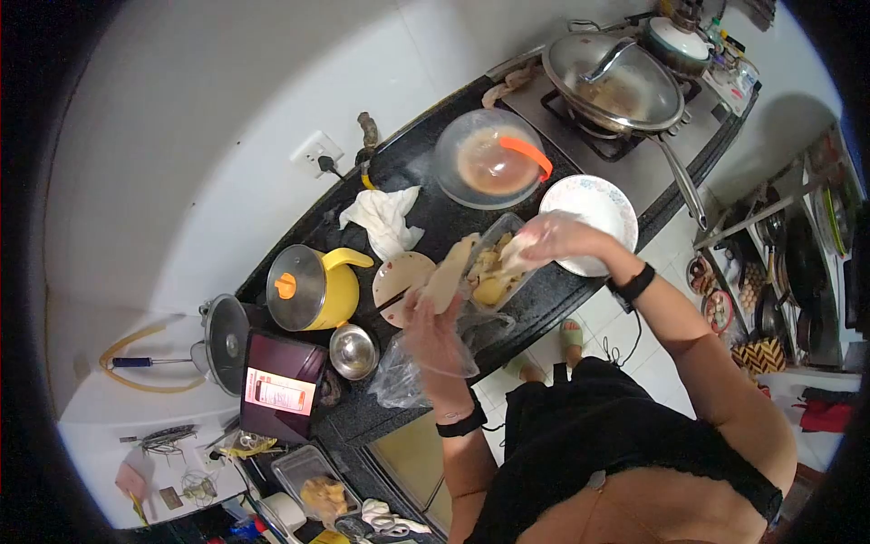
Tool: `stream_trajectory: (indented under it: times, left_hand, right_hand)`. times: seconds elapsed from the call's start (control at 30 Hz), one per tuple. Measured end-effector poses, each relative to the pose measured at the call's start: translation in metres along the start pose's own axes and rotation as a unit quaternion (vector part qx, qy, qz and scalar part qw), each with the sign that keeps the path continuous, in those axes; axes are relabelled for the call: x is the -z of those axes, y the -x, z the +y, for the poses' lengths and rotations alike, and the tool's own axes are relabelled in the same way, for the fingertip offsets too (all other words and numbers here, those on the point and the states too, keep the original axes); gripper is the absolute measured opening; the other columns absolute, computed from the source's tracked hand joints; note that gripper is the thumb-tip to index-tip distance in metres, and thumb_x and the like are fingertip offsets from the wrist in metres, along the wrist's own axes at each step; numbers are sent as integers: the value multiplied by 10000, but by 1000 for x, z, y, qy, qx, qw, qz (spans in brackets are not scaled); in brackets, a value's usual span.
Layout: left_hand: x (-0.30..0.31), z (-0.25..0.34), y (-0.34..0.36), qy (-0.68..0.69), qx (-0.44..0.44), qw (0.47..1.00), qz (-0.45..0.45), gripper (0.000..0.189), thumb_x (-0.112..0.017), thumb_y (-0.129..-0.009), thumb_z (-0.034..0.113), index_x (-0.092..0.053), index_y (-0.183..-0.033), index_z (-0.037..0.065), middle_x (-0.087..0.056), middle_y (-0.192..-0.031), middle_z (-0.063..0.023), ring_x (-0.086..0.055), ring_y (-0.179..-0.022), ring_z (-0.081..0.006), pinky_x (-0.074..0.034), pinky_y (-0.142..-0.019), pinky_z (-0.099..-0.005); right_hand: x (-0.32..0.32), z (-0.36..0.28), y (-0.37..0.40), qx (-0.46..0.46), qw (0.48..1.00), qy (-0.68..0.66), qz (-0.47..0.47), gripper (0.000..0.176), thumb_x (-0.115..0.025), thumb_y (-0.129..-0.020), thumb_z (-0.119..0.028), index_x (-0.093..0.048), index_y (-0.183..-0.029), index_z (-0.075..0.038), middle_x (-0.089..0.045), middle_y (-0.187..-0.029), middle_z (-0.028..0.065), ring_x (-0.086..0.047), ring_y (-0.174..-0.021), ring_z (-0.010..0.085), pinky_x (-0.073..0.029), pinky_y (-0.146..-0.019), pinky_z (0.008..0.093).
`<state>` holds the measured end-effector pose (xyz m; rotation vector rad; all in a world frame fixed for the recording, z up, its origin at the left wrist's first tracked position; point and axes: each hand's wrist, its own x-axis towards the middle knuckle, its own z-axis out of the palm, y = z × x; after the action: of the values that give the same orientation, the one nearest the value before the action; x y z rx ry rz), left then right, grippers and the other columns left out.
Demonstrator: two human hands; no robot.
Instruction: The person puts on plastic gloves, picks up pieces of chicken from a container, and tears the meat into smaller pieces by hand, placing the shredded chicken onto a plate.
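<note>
At the left, a tablet [282,383] was propped near a yellow pot [339,297] and a small metal bowl [353,352]. Farther right, a small plate [401,267] lay partly behind the left hand [433,340], by which a long pale strip [446,283] was gripped, above the counter and just left of the clear tub [519,292]. The strip, perhaps dough or sliced food, looked light, soft and a little slippery; it would be best held loosely at mid-length, with its drooping ends supported, as a hard pinch might tear it. Yellowish chunks [490,288] filled the tub. Over its right side, a smaller pale piece [518,256] was pinched by the right hand [564,238], also in a thin clear glove, beside a large plate [605,207].
</note>
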<state>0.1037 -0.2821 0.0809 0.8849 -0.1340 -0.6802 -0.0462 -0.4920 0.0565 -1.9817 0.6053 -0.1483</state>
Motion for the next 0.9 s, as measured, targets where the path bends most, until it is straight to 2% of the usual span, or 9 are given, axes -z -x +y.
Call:
stream_trajectory:
  times: [0.13, 0.27, 0.37, 0.4, 0.43, 0.53, 0.6, 0.67, 0.9]
  left_hand:
    - [-4, -20, 2, 64, 53, 995, -53, 271, -521, -848, 106, -414, -1076, 7, -499, -1098, -147, -516, -1025, -265, -474, -856, -399]
    - [-5, -31, -1, 76, 61, 994, -56, 237, -485, -875, 154, -435, -1056, 9, -500, -1108, -135, -500, -1049, -248, -447, -893, -406]
    - [-1, -46, -2, 168, 61, 982, -65, 220, -444, -892, 176, -476, -1048, 25, -509, -1105, -130, -487, -1058, -264, -416, -901, -420]
    - [-6, -51, -1, 45, -6, 995, -85, 240, -441, -891, 184, -482, -1059, 19, -507, -1111, -137, -486, -1057, -276, -406, -900, -421]
    - [-12, -56, -1, -79, -71, 989, -105, 260, -438, -890, 192, -488, -1071, 12, -506, -1116, -145, -484, -1056, -288, -396, -898, -421]
    - [-32, -74, 2, -427, -260, 851, -161, 321, -429, -887, 217, -506, -1105, -6, -503, -1134, -168, -479, -1051, -324, -365, -895, -422]
    - [-38, -82, 5, -444, -257, 839, -181, 331, -411, -885, 183, -483, -1141, -14, -502, -1139, -187, -475, -1056, -343, -357, -908, -414]
    - [-44, -87, 6, -486, -367, 768, -197, 335, -413, -880, 166, -472, -1153, -18, -498, -1149, -194, -476, -1057, -349, -364, -904, -407]
    - [-50, -91, 6, -524, -388, 705, -279, 335, -463, -860, 159, -471, -1150, -10, -507, -1134, -186, -499, -1027, -351, -399, -857, -417]
  right_hand:
    - [-26, -30, -16, -59, 968, 243, -32, 501, -701, -633, -340, -571, -996, -20, -603, -933, 158, -565, -891, 299, -427, -802, 379]
    - [-34, -23, -3, 126, 900, 390, 146, 616, -684, -646, -287, -452, -1157, -34, -550, -1072, 162, -537, -954, 317, -414, -850, 377]
    - [-37, -32, 16, 127, 946, 215, 206, 591, -647, -728, -317, -421, -1194, -33, -528, -1115, 168, -542, -981, 280, -434, -838, 350]
    - [-38, -36, 21, 8, 991, -77, 105, 579, -615, -767, -337, -402, -1217, -41, -517, -1132, 163, -537, -994, 254, -441, -828, 335]
    - [-41, -39, 27, -113, 926, -361, -4, 569, -583, -806, -358, -383, -1240, -50, -506, -1149, 158, -533, -1006, 227, -449, -818, 321]
    - [-54, -42, 30, -49, 931, -361, 29, 575, -557, -837, -319, -318, -1286, -51, -508, -1126, 100, -504, -1008, 149, -438, -828, 283]
    - [-56, -33, 34, -31, 916, -394, 64, 566, -559, -836, -275, -307, -1290, -50, -503, -1123, 89, -493, -1009, 141, -429, -834, 282]
    - [-57, -20, 36, -14, 899, -426, 97, 560, -561, -835, -231, -296, -1293, -48, -498, -1121, 77, -481, -1009, 133, -420, -839, 281]
    - [-40, -9, 49, 6, 936, -315, 158, 541, -555, -829, -192, -307, -1286, -44, -512, -1086, 71, -476, -976, 130, -400, -835, 273]
